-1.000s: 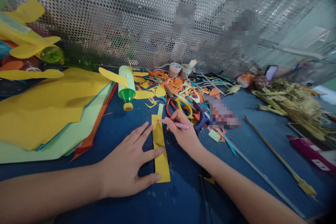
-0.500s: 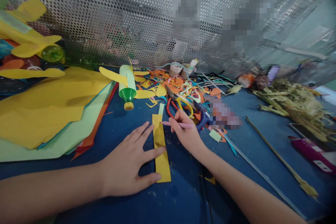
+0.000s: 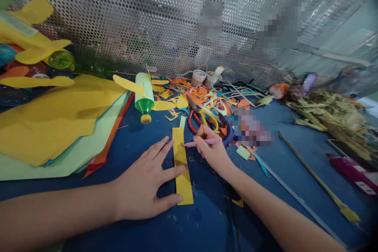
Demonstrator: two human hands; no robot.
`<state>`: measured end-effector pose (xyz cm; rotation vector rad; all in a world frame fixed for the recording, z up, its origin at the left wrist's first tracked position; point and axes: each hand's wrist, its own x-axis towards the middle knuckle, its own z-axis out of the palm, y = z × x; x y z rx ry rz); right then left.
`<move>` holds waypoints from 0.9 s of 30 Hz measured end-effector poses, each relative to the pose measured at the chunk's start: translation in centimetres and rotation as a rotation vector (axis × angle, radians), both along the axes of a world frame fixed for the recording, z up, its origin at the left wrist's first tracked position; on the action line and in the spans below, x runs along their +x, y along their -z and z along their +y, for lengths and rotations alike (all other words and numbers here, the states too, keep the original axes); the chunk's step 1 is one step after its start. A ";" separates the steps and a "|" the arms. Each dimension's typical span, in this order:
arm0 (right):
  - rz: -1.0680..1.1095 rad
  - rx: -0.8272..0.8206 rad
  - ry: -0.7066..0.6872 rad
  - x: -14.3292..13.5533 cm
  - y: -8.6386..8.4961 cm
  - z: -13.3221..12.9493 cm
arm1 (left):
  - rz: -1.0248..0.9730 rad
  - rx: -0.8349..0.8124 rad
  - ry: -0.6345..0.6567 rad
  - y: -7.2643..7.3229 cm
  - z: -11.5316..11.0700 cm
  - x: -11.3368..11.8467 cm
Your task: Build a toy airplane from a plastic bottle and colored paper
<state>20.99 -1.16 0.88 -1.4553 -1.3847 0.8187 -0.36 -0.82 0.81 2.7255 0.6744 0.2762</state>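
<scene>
Head view: yellow strip (image 3: 180,153) lies between the hands. Left hand (image 3: 141,181) spread, fingers pressing it; right hand (image 3: 213,152) grips pink pen (image 3: 206,141). Strip looks light, flexible, creasable, may slide; best held flat near both ends, edges free.

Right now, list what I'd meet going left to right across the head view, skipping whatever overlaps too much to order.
Stack of coloured sheets → green-necked bottle → yellow strip → pink pen → pale green square scrap → magenta-and-white object.
</scene>
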 end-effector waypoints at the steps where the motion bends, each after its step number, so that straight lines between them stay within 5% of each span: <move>1: -0.003 0.001 -0.004 0.1 0.1 0.0 | -0.009 0.000 0.001 0.0 0.0 0.0; 17: 0.096 -0.050 -0.046 -0.1 -0.2 -0.1 | -0.030 0.004 -0.012 0.0 -0.1 -0.1; 27: 0.458 -0.004 0.137 0.5 0.5 0.6 | -0.054 0.027 -0.025 -0.2 0.0 0.0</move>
